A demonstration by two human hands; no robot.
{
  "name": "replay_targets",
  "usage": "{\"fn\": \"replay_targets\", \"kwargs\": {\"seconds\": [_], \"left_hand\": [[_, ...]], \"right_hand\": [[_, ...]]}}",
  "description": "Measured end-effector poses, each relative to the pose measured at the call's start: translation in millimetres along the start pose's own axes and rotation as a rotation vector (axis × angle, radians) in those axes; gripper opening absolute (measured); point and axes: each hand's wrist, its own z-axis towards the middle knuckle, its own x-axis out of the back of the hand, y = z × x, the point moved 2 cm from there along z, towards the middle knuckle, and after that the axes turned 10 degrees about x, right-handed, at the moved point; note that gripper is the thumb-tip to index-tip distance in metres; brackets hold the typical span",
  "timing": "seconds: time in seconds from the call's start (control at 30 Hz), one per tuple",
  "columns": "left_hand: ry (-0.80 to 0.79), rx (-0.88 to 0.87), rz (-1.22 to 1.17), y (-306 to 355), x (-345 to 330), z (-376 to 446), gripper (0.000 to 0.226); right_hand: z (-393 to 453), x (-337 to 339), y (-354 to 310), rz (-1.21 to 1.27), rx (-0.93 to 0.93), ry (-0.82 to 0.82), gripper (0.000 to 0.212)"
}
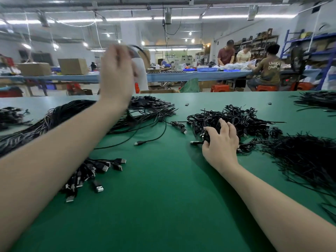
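My left hand (116, 73) is raised high above the green table (154, 197), blurred, and grips a black cable (140, 50) that arcs over its fingers. My right hand (221, 142) lies on the near edge of a tangled pile of coiled black cables (241, 119), its fingers curled round a small coiled bundle with a USB plug (195, 142) sticking out to the left. A long bundle of straight black cables (54, 119) runs under my left forearm, its USB plugs (98, 171) fanned out near me.
Heaps of thin black ties lie at the right (305, 157) and far right (318, 100). A loose cable with a plug (140, 142) lies mid-table. More cables sit at the far left (11, 115). Behind, three people work at a long blue table (181, 75) with cardboard boxes (72, 66).
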Motion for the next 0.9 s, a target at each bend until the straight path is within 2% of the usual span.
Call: {"fn": "replay_targets", "kwargs": {"seconds": [0.07,0.1,0.13,0.2,0.23,0.27,0.33,0.37,0.47,0.53,0.6,0.7,0.77,0.8,0.87,0.9], "left_hand": [[-0.228,0.36,-0.013,-12,-31,-21,0.018],[-0.24,0.451,-0.008,-16,-37,-27,0.017],[-0.129,0.432,-0.068,-15,-33,-28,0.018],[0.249,0.118,-0.26,-2,-9,-19,0.02],[0.364,0.016,-0.336,-1,3,-15,0.022],[0.375,0.057,-0.408,0,7,-14,0.023],[0.255,0.353,-0.477,-3,8,-14,0.019],[0.188,0.417,-0.444,-1,9,-13,0.017],[0.017,0.238,-0.346,29,11,-10,0.016],[-0.135,0.312,-0.288,35,5,-13,0.01],[-0.355,0.399,-0.032,22,-5,-23,0.012],[-0.667,0.328,0.407,4,-23,-43,0.016],[-0.772,0.311,0.457,-1,-31,-51,0.018],[-0.794,0.315,0.454,-3,-33,-52,0.019],[-0.79,0.311,0.478,-6,-35,-53,0.021],[-0.777,0.302,0.488,-7,-33,-51,0.022]], "right_hand": [[-1,0,1,0.003,-0.003,-0.013,0.043],[-2,0,2,0.002,-0.008,-0.019,0.043],[-2,0,2,0.0,-0.011,-0.025,0.043],[0,-1,2,-0.011,-0.007,-0.033,0.044],[1,-2,1,-0.011,-0.002,-0.03,0.044],[2,-2,1,-0.01,0.003,-0.022,0.044],[2,-4,0,-0.011,0.012,-0.029,0.043],[1,-5,0,-0.016,0.02,-0.027,0.043],[-1,-3,-1,-0.017,0.033,-0.014,0.045],[0,2,-6,0.032,0.052,0.059,0.046],[2,15,-16,0.138,0.078,0.19,0.047],[10,43,-40,0.302,0.273,0.283,0.057],[15,60,-56,0.438,0.472,0.184,0.055],[17,67,-63,0.508,0.523,0.091,0.045],[21,71,-70,0.593,0.489,-0.103,0.011],[23,71,-70,0.653,0.435,-0.15,0.003]]}}
